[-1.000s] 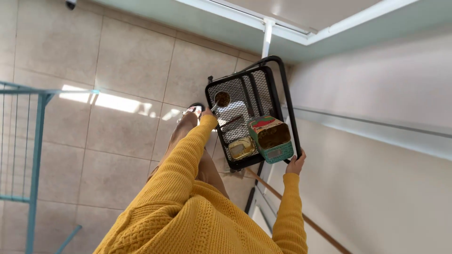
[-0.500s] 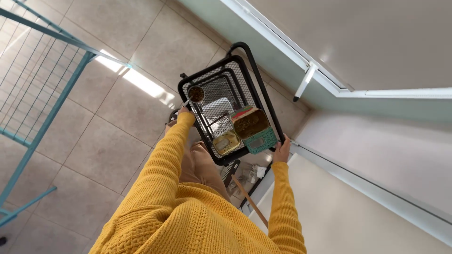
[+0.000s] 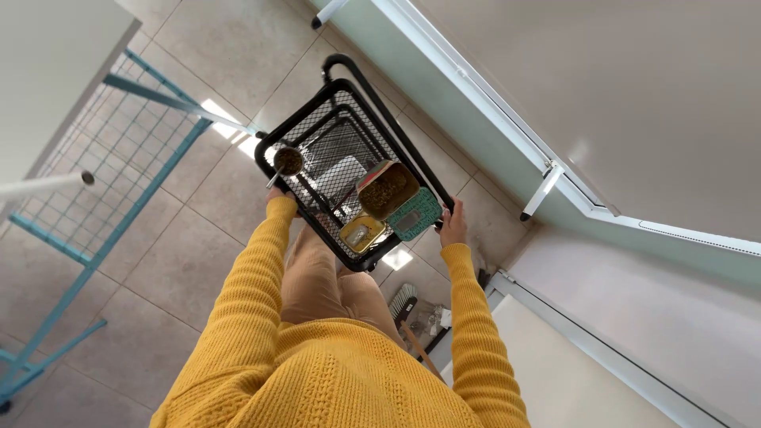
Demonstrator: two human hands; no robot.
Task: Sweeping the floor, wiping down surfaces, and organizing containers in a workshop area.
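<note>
Teal rack: a blue-green wire drying rack [image 3: 103, 174] stood at the far left on the beige floor tiles [image 3: 166, 261], well apart from both hands.
Left hand: the left hand [image 3: 276, 195], at the end of a mustard knitted sleeve [image 3: 246, 285], was at the near-left rim of the cart; the sleeve and rim hid most of the fingers, so I could not tell whether they were curled round the wire.
Scoop: a small round metal scoop [image 3: 287, 161] filled with brown bits sat just above that hand, its handle running down toward the fingers; the hold itself was not visible.
Cart: a black wire-mesh cart [image 3: 333, 131] with a tubular black handle at its far end lay between the two hands, over the tiles.
Contents: on the cart's near edge sat a small yellow tin [image 3: 361, 233], an open round tin of brown material [image 3: 387, 189] and a green patterned lid [image 3: 414, 214], the three close together, nearer the right hand than the left.
Right hand: the right hand [image 3: 453, 224] touched the cart's near-right rim beside the green lid, fingers pointing up along the bar and bent against it.
Wall: a pale green window frame [image 3: 476, 103] ran along the right.
</note>
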